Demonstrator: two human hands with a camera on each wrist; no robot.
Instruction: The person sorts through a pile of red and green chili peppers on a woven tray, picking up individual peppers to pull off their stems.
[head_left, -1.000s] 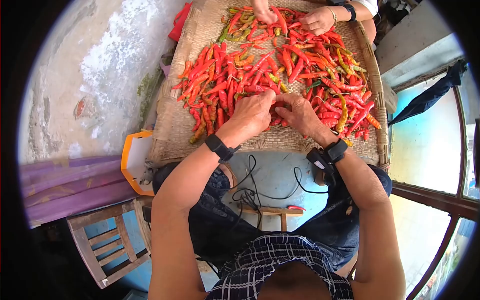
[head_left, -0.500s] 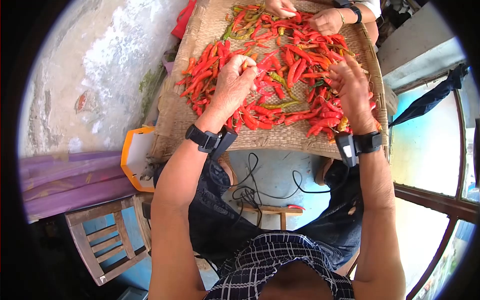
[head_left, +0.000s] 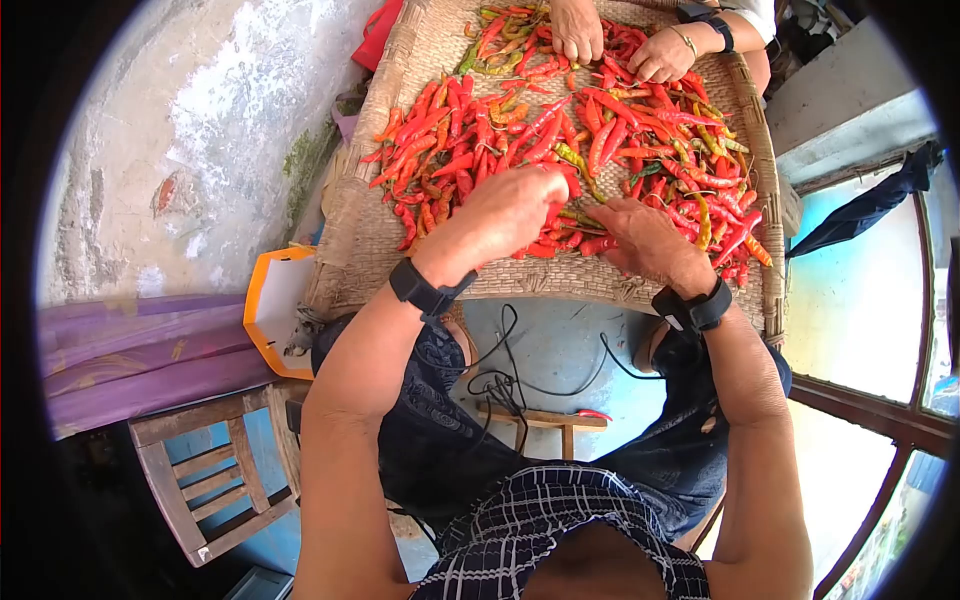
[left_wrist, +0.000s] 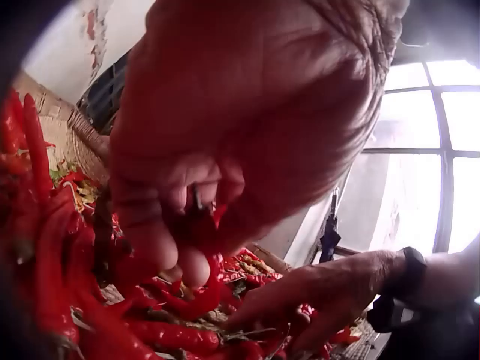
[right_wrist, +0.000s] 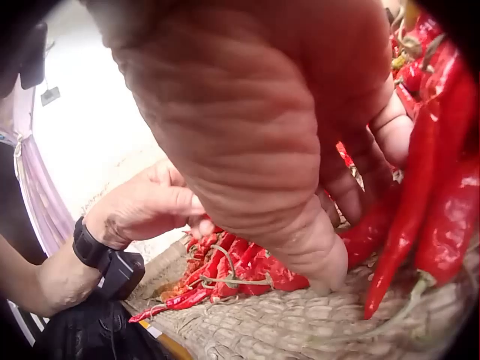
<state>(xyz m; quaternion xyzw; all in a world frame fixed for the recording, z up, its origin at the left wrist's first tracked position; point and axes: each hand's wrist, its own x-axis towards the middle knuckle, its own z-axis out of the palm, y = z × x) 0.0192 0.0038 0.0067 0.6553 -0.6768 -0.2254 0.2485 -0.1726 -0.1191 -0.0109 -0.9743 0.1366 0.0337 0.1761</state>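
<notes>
My left hand (head_left: 505, 215) is above the front middle of the pile, fingers curled round a red chili pepper (head_left: 572, 182). In the left wrist view its thumb and fingertips meet, with a dark stem end showing between them. My right hand (head_left: 655, 240) reaches down into the peppers just to the right. Its fingers are spread loosely over a red chili (right_wrist: 367, 236) in the right wrist view, and the thumb tip is down near the woven surface. Red, orange and green-yellow chilies (head_left: 410, 155) lie around both hands on a woven tray (head_left: 345, 240).
Another person's two hands (head_left: 577, 32) work among the peppers at the far edge. A plaster wall (head_left: 200, 150) runs along the left, a window (head_left: 850, 290) along the right. Below the tray are black cables (head_left: 515, 385), a small wooden stool (head_left: 550, 420) and an orange-edged container (head_left: 280, 315).
Half a second ago my hands were apart, left and right over the pile; now they are close together at its front middle. The other person's left-side hand has lowered onto the peppers.
</notes>
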